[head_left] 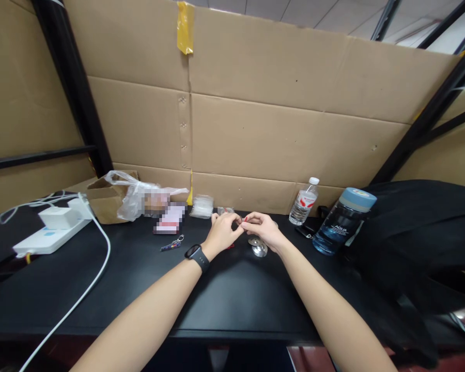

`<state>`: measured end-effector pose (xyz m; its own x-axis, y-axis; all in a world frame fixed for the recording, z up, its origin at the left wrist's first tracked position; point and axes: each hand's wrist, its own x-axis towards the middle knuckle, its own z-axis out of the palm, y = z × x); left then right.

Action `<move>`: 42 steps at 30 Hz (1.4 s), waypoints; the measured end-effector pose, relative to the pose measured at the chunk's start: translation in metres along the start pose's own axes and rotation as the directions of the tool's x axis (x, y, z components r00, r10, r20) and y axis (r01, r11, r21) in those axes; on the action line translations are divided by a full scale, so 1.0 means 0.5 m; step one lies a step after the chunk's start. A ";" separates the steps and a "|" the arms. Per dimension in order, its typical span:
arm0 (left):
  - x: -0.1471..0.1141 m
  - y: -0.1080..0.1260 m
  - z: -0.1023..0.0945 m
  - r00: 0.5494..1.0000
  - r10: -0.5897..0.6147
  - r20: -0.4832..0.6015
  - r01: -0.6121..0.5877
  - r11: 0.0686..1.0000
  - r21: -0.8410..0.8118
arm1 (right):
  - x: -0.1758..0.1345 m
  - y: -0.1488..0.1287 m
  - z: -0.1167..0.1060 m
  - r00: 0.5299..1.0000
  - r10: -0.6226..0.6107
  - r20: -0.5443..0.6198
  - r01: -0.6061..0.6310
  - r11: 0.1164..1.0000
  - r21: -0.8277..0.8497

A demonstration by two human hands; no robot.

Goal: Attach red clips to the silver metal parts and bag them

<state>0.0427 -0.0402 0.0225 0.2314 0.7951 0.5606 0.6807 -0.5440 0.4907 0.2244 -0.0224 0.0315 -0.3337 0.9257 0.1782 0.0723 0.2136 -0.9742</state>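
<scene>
My left hand (223,232), with a dark watch (197,255) on its wrist, and my right hand (265,230) meet over the middle of the black table. Their fingertips are pinched close together. A small red piece (245,219) shows at the right fingertips; its kind is too small to tell. What the left fingertips hold is mostly hidden. Shiny round metal pieces (259,249) lie on the table just below my right hand. Behind my hands, a small clear packet (225,210) is partly covered. A bit of red also shows beneath my left hand.
To the left are a white power strip (54,237) with cables, a plastic bag (134,199), a keychain (172,244) and a stack of clear bags (202,206). A water bottle (304,201), a blue-lidded bottle (343,222) and black cloth (422,248) stand right. Cardboard (256,129) walls the back.
</scene>
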 end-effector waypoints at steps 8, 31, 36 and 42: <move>0.021 -0.071 -0.055 0.969 0.156 0.191 -0.171 0.983 0.063 | 0.001 -0.025 -0.088 0.993 -0.085 0.080 0.111 0.902 -0.416; 0.010 -0.160 -0.013 0.964 0.000 0.265 -0.079 0.954 0.288 | -0.007 -0.021 -0.122 0.913 0.196 0.359 0.154 0.647 -0.747; 0.014 -0.158 -0.001 0.971 -0.003 0.238 -0.067 0.957 0.283 | -0.007 -0.016 -0.123 0.912 0.212 0.350 0.137 0.648 -0.749; 0.016 -0.153 -0.008 0.973 0.016 0.230 -0.082 0.956 0.280 | -0.006 -0.006 -0.116 0.921 0.238 0.309 0.088 0.645 -0.759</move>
<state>-0.0105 0.0065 -0.0079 0.3958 0.8268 0.3997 0.8268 -0.5102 0.2367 0.2798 -0.0075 0.0421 -0.5807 0.8065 -0.1107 0.7308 0.4566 -0.5074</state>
